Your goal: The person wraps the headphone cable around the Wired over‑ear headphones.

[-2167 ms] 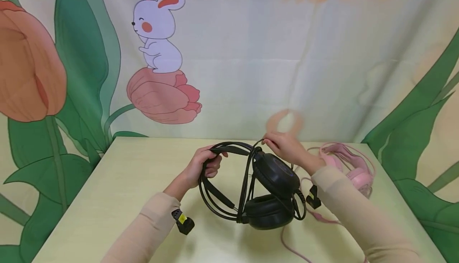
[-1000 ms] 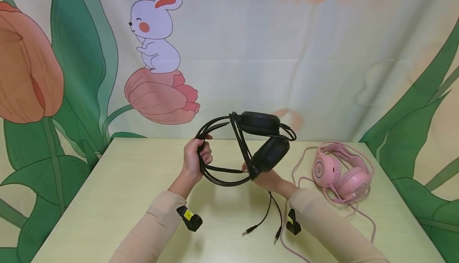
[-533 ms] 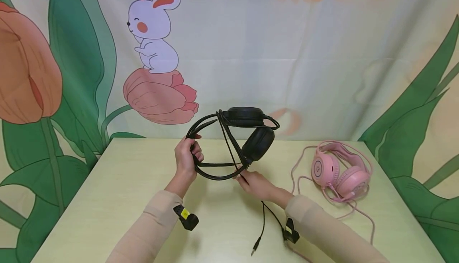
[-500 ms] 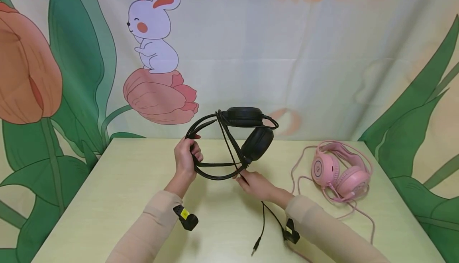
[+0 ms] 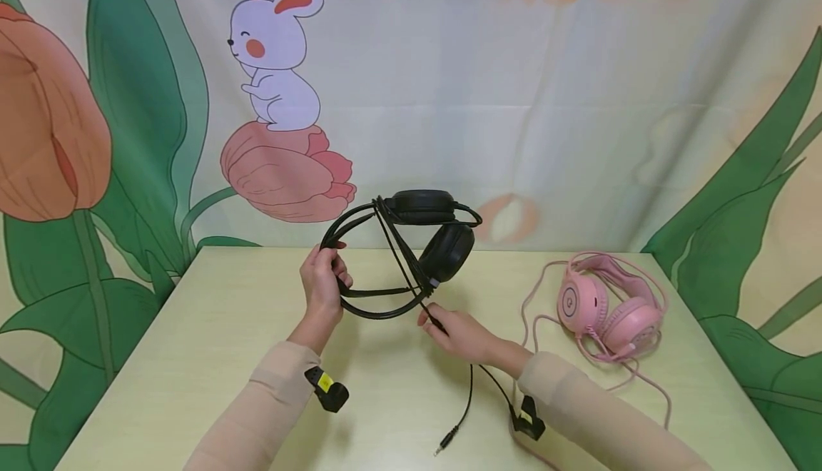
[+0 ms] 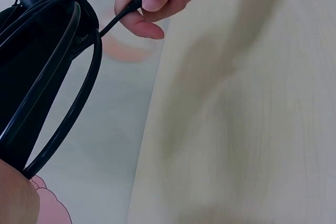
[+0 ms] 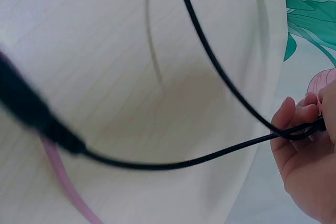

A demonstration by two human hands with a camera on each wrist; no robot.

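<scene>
From the head: gripping the black headset (image 5: 447, 252) above the surface (image 5: 244, 314) in the curled fingers of the left hand (image 5: 323, 284); pinching the cable (image 5: 438, 323) in the right hand (image 5: 464, 334). From the left wrist: clasping that cable between thumb and finger. From the right wrist: dangling two black cords (image 7: 228, 82) near a pink cord (image 7: 68, 184).

Black headset (image 5: 447, 252): plain black; its cable (image 7: 142, 166) black too. To its right, pink headset (image 5: 581, 304), darker ring on the near cup. Under it, tabletop (image 5: 250, 314) pale yellow, faint grain. Behind it, whitish backdrop (image 5: 424, 78); printed to its upper left, white rabbit (image 5: 289, 96) with orange-red cheek, pink tulip (image 5: 282, 171); farther left, orange tulip (image 5: 51, 114), green leaves (image 5: 138, 64).
</scene>
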